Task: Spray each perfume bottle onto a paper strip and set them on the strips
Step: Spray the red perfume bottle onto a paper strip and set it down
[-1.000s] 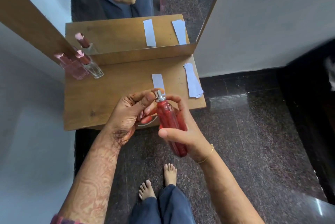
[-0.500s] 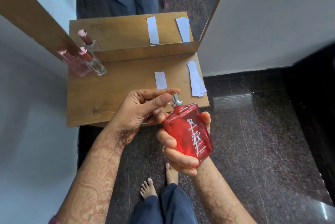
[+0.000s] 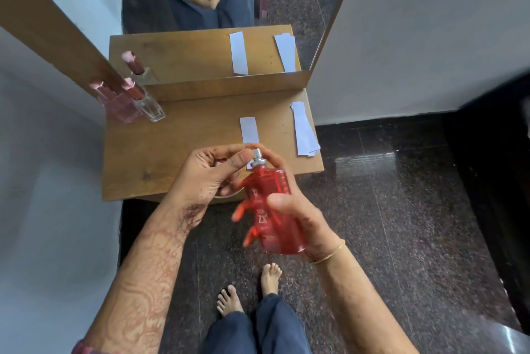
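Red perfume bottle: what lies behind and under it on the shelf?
Behind the red perfume bottle, a single paper strip lies on the wooden shelf. The hands cover the strip's near end; nothing else shows.

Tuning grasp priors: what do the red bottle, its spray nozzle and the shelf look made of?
Flat red perfume bottle: likely glass or clear plastic, translucent; fingers show through.
Silver spray nozzle: looks metal or metallised plastic, bright sheen.
Brown wooden shelf: wood or laminate, matte, faint grain.
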The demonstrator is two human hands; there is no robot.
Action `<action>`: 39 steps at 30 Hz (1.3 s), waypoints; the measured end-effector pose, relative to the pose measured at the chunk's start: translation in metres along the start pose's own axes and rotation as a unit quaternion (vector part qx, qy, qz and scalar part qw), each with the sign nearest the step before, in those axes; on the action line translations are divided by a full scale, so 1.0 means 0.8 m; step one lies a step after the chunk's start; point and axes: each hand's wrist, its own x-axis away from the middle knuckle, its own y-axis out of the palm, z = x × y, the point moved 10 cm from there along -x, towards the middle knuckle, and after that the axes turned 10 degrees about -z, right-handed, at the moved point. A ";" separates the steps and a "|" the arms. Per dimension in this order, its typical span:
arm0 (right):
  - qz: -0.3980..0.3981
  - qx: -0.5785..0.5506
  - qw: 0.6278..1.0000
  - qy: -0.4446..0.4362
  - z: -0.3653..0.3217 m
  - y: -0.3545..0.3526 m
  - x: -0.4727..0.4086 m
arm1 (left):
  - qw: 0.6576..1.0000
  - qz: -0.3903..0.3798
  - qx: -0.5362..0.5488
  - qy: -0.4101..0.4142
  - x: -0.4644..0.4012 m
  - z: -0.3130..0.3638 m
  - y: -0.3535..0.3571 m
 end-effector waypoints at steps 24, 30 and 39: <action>0.340 0.572 0.742 0.080 -0.020 -0.070 0.002 | 0.804 0.081 -0.588 -0.035 -0.031 -0.010 -0.053; 0.349 0.553 0.753 0.071 -0.018 -0.072 0.001 | 0.809 0.075 -0.582 -0.037 -0.031 -0.012 -0.055; 0.321 0.493 0.809 -0.013 -0.019 -0.060 0.005 | 0.877 0.111 -0.467 -0.009 -0.027 -0.016 -0.068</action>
